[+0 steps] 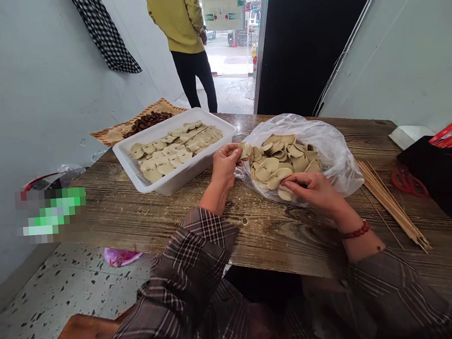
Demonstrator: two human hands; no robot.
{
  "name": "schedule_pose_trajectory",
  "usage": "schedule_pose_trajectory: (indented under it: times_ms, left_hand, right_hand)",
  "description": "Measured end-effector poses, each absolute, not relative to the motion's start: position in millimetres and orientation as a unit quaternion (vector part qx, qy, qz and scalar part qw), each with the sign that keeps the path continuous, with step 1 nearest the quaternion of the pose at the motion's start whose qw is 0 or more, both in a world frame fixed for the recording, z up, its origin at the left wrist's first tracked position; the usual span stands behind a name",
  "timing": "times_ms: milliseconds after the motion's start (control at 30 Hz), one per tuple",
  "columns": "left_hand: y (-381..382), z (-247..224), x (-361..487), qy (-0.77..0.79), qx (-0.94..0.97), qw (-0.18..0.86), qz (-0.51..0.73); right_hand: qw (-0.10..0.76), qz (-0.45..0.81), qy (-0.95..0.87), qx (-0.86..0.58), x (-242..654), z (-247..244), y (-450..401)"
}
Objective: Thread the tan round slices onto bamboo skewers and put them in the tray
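My left hand [224, 165] is closed around the near end of a small bunch of beige round slices [245, 150], held at the left edge of the plastic bag. Whether a stick runs through them is hidden. Thumb and fingers of my right hand [313, 188] pinch a flat beige slice [278, 178] at the front of the pile. The clear plastic bag [335, 154] lies opened out, full of loose slices [287, 152]. To the left, a white tray [165, 186] holds rows of similar slices [167, 160] threaded on sticks.
Thin wooden skewers [393, 204] lie to the right, beside red-handled scissors [408, 181] and a black bag [435, 175]. Behind the tray, dark brown pieces [149, 122] lie on patterned paper [109, 133]. A person in a yellow top [176, 18] stands beyond the table.
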State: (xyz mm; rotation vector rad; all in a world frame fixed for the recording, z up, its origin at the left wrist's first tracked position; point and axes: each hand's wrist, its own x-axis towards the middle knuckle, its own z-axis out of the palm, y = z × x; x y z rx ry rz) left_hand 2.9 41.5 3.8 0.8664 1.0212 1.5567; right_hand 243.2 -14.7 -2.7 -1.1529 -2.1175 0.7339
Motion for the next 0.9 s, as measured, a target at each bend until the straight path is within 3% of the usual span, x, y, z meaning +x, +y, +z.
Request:
schedule_pose_trajectory:
  times_ms: [433,900]
  left_hand:
    - [39.6,9.8,-3.3,0.362,0.275,0.653,0.605]
    - [39.5,8.8,-3.0,0.391,0.334,0.605,0.608]
  right_hand:
    - [0.337,0.306,-0.768,-0.451,243.3,-7.7,-10.5]
    - [0.324,0.322,-0.774,-0.439,246.3,-7.3,-9.4]
